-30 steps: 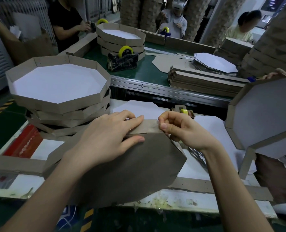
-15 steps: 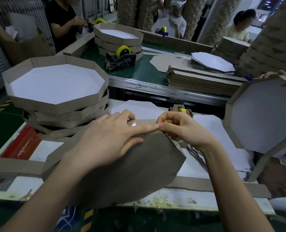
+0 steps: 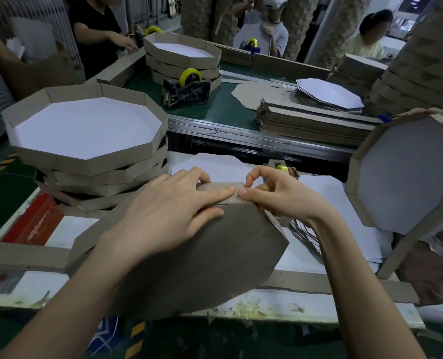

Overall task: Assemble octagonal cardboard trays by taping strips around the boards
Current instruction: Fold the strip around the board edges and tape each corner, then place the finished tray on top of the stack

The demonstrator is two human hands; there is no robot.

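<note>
A brown octagonal board [image 3: 210, 265] stands tilted on the white table, its back facing me. A cardboard strip [image 3: 216, 189] runs along its top edge, with shiny clear tape on it. My left hand [image 3: 168, 213] lies flat over the top edge, with its straight fingers pressing the tape and strip. My right hand [image 3: 274, 195] pinches the strip's end at the upper right corner, its fingers curled. The two hands' fingertips nearly touch. The rest of the strip [image 3: 21, 255] trails off to the left on the table.
A stack of finished trays [image 3: 85, 161] stands at the left. A small tape dispenser [image 3: 282, 168] sits behind my right hand. A neighbour's hands hold a tray [image 3: 406, 172] at the right. Strip piles [image 3: 313, 123], boards and another dispenser [image 3: 186, 92] lie on the green conveyor, with people working beyond.
My left fingers have slid right along the top edge over the tape until they meet my right fingertips. The neighbour's tray at the right has shifted slightly.
</note>
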